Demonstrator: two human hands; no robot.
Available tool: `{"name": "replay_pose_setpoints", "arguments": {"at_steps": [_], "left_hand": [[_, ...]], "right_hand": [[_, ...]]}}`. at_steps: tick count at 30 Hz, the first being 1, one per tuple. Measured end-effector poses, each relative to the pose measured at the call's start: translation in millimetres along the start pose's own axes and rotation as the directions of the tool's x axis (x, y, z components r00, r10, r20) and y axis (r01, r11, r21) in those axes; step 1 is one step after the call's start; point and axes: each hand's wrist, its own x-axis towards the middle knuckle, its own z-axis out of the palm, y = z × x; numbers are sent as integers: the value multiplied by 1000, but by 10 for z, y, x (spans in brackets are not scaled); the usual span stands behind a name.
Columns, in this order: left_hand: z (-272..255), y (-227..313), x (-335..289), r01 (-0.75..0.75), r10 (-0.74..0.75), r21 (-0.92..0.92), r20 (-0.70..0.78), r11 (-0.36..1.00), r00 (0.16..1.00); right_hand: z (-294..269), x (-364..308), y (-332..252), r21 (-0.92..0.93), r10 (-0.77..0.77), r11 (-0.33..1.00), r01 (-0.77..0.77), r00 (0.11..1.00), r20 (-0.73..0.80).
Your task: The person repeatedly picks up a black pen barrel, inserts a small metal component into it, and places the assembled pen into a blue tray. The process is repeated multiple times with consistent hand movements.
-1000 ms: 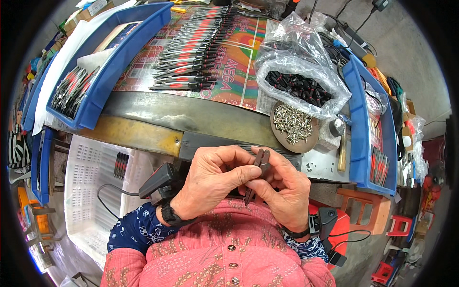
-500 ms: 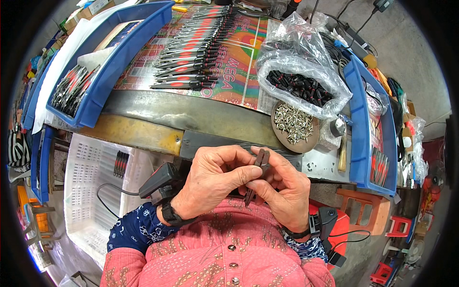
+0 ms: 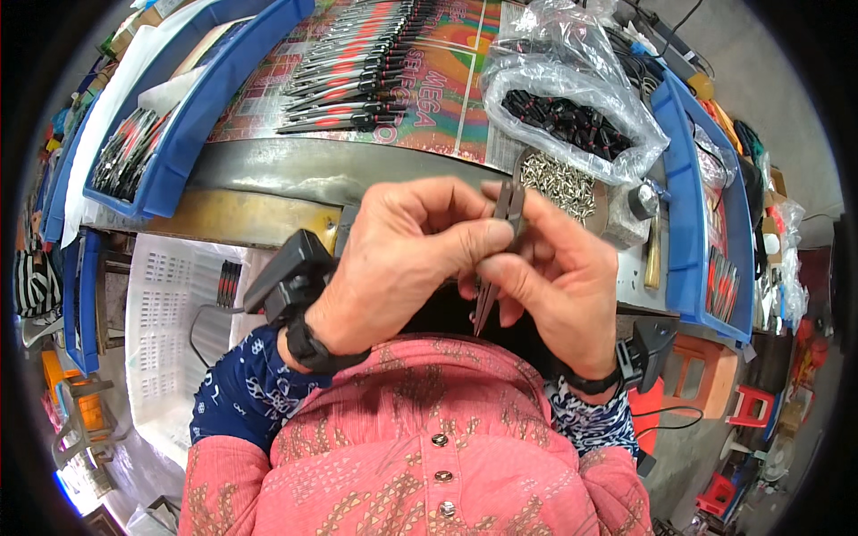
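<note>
Between both hands, above my lap at the bench edge, is a slim dark metal tool (image 3: 512,198) with a forked upper end and a tapering lower point. Its exact kind is unclear, and my fingers cover its middle. My left hand (image 3: 407,250) is closed, pinching it with thumb and fingertips near the fork. My right hand (image 3: 567,286) grips it from the other side, its thumb lower down. Just beyond the right fingers lie many small silver metal pins (image 3: 559,183) in a round dish.
Slender silver, red and black tools (image 3: 357,85) lie in a row on the bench. A plastic bag (image 3: 648,147) holds black pieces (image 3: 572,125). Blue bins stand left (image 3: 201,116) and right (image 3: 675,196). A white basket (image 3: 165,339) sits lower left; a brush (image 3: 653,255) lies at right.
Both hands have risen toward the bench and appear larger, carrying the dark tool up and slightly right. More of its pointed lower end shows. The whole view has shifted a little.
</note>
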Motion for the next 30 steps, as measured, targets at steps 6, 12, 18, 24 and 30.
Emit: {"name": "replay_pose_setpoints", "arguments": {"at_steps": [6, 12, 18, 24, 30], "left_hand": [[11, 117, 176, -31, 32, 39, -39, 999, 999], [-13, 216, 316, -64, 64, 27, -10, 998, 998], [-36, 295, 440, -91, 90, 75, 21, 993, 996], [-26, 313, 498, -57, 58, 67, -17, 996, 998], [-92, 316, 309, 149, -169, 107, 216, 983, 962]], "right_hand": [[-1, 220, -79, 40, -85, 996, 85, 996, -8], [-99, 371, -192, 12, -113, 994, 113, 993, 25], [-109, 501, -217, 14, -151, 988, 151, 989, -3], [-179, 543, -242, 4, -149, 989, 149, 988, 29], [-354, 424, -242, 92, -126, 988, 120, 990, 60]]}}
